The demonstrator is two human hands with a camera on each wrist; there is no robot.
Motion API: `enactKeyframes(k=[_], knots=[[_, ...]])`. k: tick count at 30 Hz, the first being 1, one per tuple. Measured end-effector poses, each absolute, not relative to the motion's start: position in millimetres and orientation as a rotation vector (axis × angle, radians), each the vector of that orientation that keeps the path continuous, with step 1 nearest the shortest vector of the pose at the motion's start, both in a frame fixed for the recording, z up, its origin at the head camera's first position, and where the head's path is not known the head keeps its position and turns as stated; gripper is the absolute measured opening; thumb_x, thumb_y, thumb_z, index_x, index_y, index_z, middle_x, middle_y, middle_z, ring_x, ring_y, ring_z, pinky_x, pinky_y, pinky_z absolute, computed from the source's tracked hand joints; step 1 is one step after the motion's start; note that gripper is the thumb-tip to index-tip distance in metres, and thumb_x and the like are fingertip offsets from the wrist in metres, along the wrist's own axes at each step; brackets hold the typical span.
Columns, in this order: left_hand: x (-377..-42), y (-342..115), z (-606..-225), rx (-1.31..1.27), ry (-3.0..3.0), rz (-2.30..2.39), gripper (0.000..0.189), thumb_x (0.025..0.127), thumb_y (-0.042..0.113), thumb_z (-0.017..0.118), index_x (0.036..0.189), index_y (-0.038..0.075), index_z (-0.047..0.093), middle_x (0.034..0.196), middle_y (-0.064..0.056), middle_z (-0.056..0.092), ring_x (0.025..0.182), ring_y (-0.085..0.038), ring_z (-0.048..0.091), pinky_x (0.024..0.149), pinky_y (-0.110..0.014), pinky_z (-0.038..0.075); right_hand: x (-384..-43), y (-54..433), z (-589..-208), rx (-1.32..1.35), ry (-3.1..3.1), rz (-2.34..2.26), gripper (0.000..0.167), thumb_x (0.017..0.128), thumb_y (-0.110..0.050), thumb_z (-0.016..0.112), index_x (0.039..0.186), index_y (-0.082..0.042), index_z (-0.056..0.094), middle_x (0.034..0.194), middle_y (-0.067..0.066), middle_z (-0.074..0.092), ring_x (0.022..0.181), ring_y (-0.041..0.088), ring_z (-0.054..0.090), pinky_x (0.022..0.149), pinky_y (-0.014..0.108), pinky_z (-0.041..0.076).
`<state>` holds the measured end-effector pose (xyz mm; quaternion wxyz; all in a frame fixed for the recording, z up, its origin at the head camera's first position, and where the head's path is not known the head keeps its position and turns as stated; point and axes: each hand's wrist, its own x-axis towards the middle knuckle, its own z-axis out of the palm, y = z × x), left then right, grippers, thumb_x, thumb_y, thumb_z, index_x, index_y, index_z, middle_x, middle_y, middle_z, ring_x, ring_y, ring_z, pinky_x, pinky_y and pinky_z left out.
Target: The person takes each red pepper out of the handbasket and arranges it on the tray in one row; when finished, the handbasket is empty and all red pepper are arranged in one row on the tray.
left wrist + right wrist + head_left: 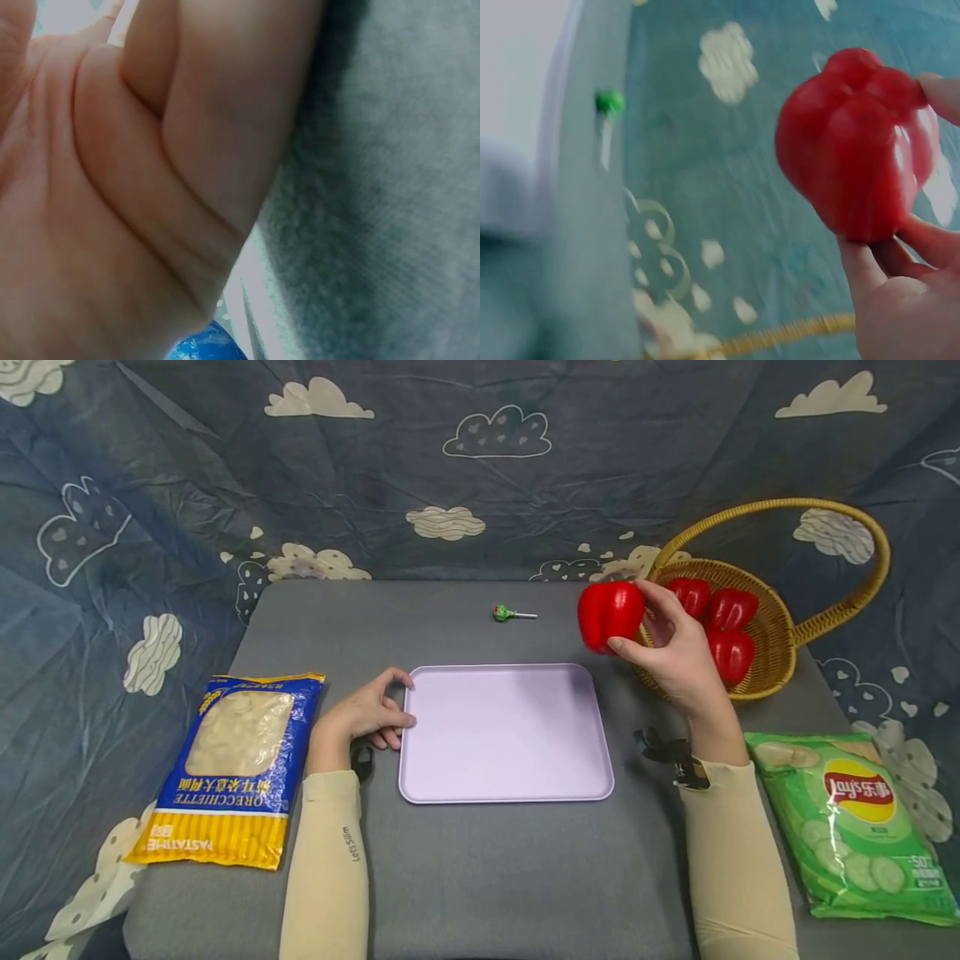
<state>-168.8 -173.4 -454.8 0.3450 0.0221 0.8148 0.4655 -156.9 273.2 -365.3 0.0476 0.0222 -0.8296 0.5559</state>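
Note:
My right hand point(678, 652) holds a glossy red bell pepper point(609, 614) between thumb and fingers, raised left of the wicker basket point(783, 668). In the right wrist view the lobed end of the pepper point(847, 150) shows beyond the fingertips. More red bell peppers point(731, 608) lie inside the basket. A pale purple tray point(506, 735) lies flat on the table, bare inside. At its left edge my left hand point(367, 714) grips the rim, thumb over it and the other fingers bent. The left wrist view shows mostly palm point(97, 225), and the tray contact is hidden there.
A blue and yellow pasta bag point(232, 768) lies at the left, beside the left forearm. A green chip bag point(855, 827) is right of the right forearm. Behind the tray lies a green-wrapped lollipop point(504, 613). The basket's tall handle point(862, 610) arches up at the right.

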Motion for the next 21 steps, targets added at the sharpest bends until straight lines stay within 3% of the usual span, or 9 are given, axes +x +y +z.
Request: enactKeyframes(k=[4, 11, 21], knots=[[-168.3, -173.0, -453.9, 0.061, 2.119, 1.210, 0.062, 0.098, 0.021, 0.076, 0.147, 0.026, 0.038, 0.084, -0.009, 0.076, 0.062, -0.017, 0.071, 0.057, -0.029, 0.059, -159.1, 245.3, -374.4, 0.143, -2.506, 1.779, 0.087, 0.087, -0.008, 0.086, 0.162, -0.019, 0.043, 0.163, 0.003, 0.044, 0.153, 0.026, 0.041, 0.121, 0.034, 0.044], [-168.3, -173.3, -454.7, 0.057, 2.135, 1.206, 0.063, 0.097, 0.020, 0.077, 0.146, 0.026, 0.038, 0.082, -0.009, 0.075, 0.061, -0.018, 0.072, 0.057, -0.030, 0.059, -166.3, 196.9, -393.1, 0.263, -2.529, 1.911, 0.086, 0.086, -0.006, 0.085, 0.160, -0.010, 0.043, 0.162, 0.008, 0.045, 0.154, 0.027, 0.040, 0.124, 0.048, 0.039], [-170.2, -174.2, -458.6, 0.036, 2.135, 1.209, 0.066, 0.095, 0.020, 0.079, 0.145, 0.025, 0.036, 0.084, -0.011, 0.075, 0.062, -0.020, 0.074, 0.059, -0.032, 0.061, -174.5, 131.7, -412.9, 0.408, -2.547, 2.128, 0.084, 0.088, -0.009, 0.084, 0.160, -0.008, 0.041, 0.166, 0.010, 0.041, 0.154, 0.031, 0.047, 0.117, 0.049, 0.048]])
